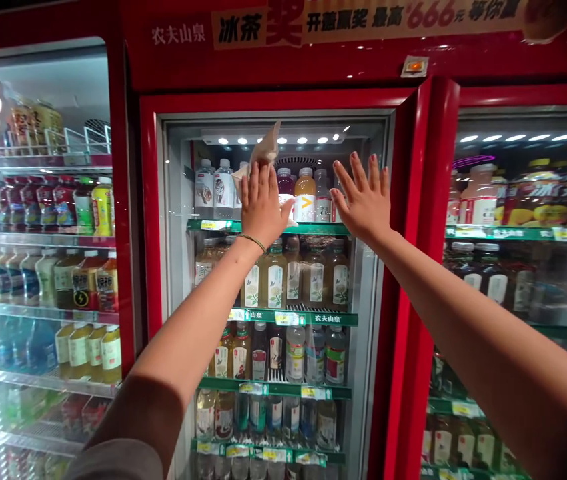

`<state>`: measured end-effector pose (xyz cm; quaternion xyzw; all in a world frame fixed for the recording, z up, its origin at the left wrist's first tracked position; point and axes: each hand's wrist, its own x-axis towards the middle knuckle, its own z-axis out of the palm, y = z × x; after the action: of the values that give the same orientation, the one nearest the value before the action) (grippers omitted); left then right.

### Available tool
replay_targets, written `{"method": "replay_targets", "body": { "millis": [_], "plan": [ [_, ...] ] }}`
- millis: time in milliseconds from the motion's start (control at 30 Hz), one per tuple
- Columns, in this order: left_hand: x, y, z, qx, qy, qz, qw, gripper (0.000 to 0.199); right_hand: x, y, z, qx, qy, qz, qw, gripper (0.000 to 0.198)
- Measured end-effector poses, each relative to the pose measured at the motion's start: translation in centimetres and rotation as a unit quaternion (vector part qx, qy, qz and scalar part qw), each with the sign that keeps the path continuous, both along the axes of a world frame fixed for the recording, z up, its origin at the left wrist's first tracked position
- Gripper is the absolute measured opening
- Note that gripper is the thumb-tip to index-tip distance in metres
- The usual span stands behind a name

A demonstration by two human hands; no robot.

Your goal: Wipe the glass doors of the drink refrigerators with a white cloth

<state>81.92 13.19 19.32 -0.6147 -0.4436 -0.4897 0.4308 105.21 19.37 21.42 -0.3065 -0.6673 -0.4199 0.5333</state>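
Note:
My left hand (265, 203) lies flat over a pale beige cloth (266, 143), pressing it to the glass door (323, 267) of a red drinks fridge. The fingers point up, fairly close together, with the thumb out to the side. One corner of the cloth sticks up above the fingertips; the palm hides most of the rest. Near the door's right side my right hand (363, 197) is raised with its fingers spread and holds nothing. Whether its palm touches the glass I cannot tell. Behind the glass, bottles (305, 193) stand on the top shelf.
The door's red frame (406, 267) runs down just right of my right hand. Lower shelves (283, 319) carry rows of bottles. More glass-fronted fridges stand left and right, with bottles (83, 280) inside. A small orange-lit switch (415, 67) is above the door.

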Motion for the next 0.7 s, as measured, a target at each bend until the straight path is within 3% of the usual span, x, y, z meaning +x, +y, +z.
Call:
{"method": "replay_targets", "body": {
  "millis": [133, 200, 267, 333, 400, 467, 533, 700],
  "plan": [
    [-0.3, -0.1, -6.1, -0.020, 0.135, -0.027, 0.990, 0.073, 0.0, -0.2, -0.2, 0.004, -0.002, 0.014, 1.000, 0.063],
    [-2.1, -0.4, -7.4, -0.040, 0.198, -0.019, 0.979, 0.064, 0.0, -0.4, -0.3, 0.003, -0.001, 0.021, 1.000, 0.063],
    [-3.9, -0.7, -6.1, -0.041, 0.177, 0.003, 0.983, 0.061, -0.1, -0.4, -0.4, 0.002, 0.000, 0.032, 0.999, 0.063],
    [-4.7, -0.7, -3.0, -0.017, 0.103, 0.018, 0.994, 0.065, -0.2, -0.4, -0.4, 0.003, 0.007, 0.041, 0.999, 0.062],
    [-4.1, -0.4, 0.1, 0.006, 0.037, 0.020, 0.999, 0.068, -0.2, -0.4, -0.4, -0.001, 0.013, 0.045, 0.999, 0.062],
    [-2.5, 0.2, 1.8, 0.019, -0.006, 0.021, 1.000, 0.069, -0.2, -0.5, -0.3, -0.009, 0.012, 0.043, 0.999, 0.062],
    [-0.6, 0.7, 1.6, 0.028, -0.008, 0.016, 0.999, 0.069, -0.2, -0.5, -0.3, -0.013, 0.009, 0.041, 0.999, 0.062],
    [0.2, 1.0, -2.8, 0.021, 0.097, -0.001, 0.995, 0.059, -0.1, -0.5, -0.3, -0.009, 0.007, 0.053, 0.999, 0.062]
  ]
}}
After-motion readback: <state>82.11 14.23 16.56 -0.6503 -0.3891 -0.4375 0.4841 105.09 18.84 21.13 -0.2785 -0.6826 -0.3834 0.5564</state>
